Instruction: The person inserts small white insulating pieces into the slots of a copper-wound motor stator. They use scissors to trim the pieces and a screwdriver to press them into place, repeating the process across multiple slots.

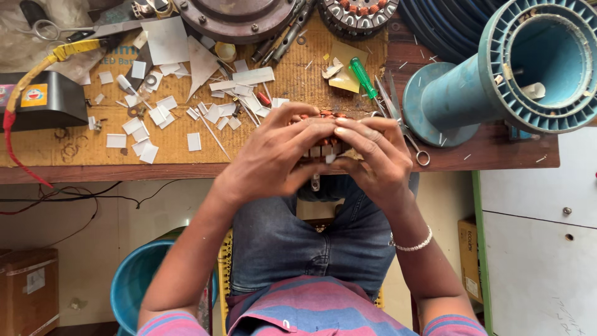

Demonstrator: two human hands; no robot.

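Both hands meet at the desk (186,171) edge, just above the person's lap, wrapped round a small wound part w/ copper coils (323,116) and white paper slips sticking out between the fingers. Left hand (273,155) grip is clenched on the part's left side, fingers curled over the top; right hand (373,155) grip grasps its right side, thumb pressed across toward the left fingers. The part itself is mostly hidden by the fingers, so its full shape can't be told. A beaded bracelet (411,244) sits on the right wrist. On the desk behind the hands: many white paper scraps (143,127) scattered left of the hands, a green-handled screwdriver (362,77) just beyond the right hand, scissors (404,127) near it w/ one handle loop by the desk edge. Big teal spool (497,68) lies on its side at far right. Black box (43,99) w/ a yellow-and-red cable (37,71) at far left. Round metal housing (239,18) and a wound stator (359,15) at the top edge. Below the desk, a blue tub (134,280) by the left forearm.
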